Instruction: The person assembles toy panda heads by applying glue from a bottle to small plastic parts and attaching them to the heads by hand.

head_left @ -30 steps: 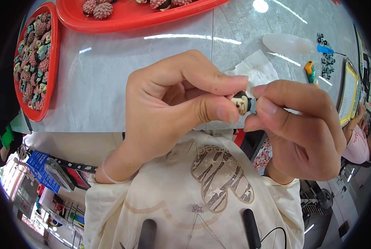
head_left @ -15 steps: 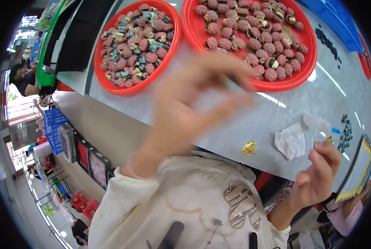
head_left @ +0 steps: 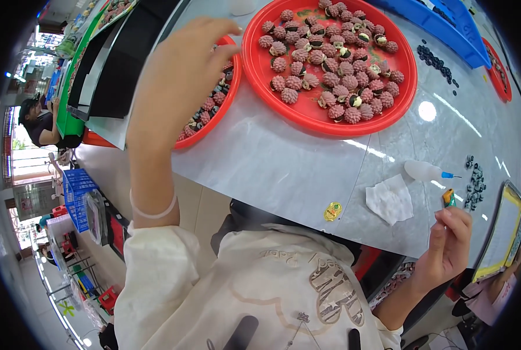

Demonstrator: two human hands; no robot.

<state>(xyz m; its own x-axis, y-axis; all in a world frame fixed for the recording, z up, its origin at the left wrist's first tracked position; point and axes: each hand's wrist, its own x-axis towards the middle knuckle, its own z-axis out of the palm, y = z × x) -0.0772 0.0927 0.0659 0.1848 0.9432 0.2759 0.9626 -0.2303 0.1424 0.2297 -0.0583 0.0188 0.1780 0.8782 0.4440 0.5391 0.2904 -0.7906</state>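
Note:
My left hand (head_left: pixel 184 64) reaches over the left red tray (head_left: pixel 228 111), hiding much of it. Its thumb and index finger are apart, and nothing shows between them. Mauve ridged, shell-like pieces mixed with teal and cream bits fill that tray. More such mauve pieces (head_left: pixel 330 79), some with black and cream parts, lie spread in the larger red tray (head_left: pixel 307 125). Lower right, my right hand (head_left: pixel 447 248) is curled with fingertips together; whatever they hold, if anything, is hidden. Just beyond its fingertips is a small orange-and-green object (head_left: pixel 449 197).
A white squeeze bottle (head_left: pixel 424 171) with a blue needle tip lies near a crumpled tissue (head_left: pixel 390 199). Small dark pieces (head_left: pixel 475 185) sit to the right, others (head_left: pixel 438 61) farther back. A blue bin (head_left: pixel 441 29) stands at the far right, a gold sticker (head_left: pixel 333 211) near the edge.
My left hand has swung leftward and away from me, from beside the larger tray to over the left tray. The fingers of my right hand have drawn together. The view has shifted.

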